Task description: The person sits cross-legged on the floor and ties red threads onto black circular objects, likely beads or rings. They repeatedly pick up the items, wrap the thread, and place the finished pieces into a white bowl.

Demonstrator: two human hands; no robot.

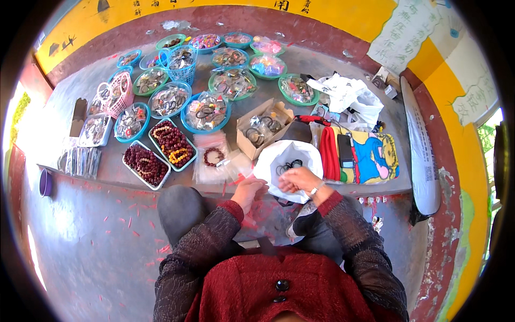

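My left hand (249, 193) is closed just left of the white bag (309, 154), fingertips pressed together. Whatever it may hold is too small to make out. My right hand (300, 181) curls over the near rim of that bag, thumb and fingers drawn together, slightly blurred. No clear object shows between them. Inside the open bag lies a small heap of black cords (289, 166). A dark red beaded bracelet (213, 156) rests on clear plastic bags (206, 174) to the left of my hands. Behind them stands a cardboard box (248, 140) with packaged cords or bands inside.
Two trays of dark red beads, one tray (155, 186) nearer, sit at the left. Several baskets, such as the blue basket (228, 122), hold small packets farther back. A cartoon-print cloth (375, 158) with a black case (345, 150) and a white plastic bag (348, 94) lie right.
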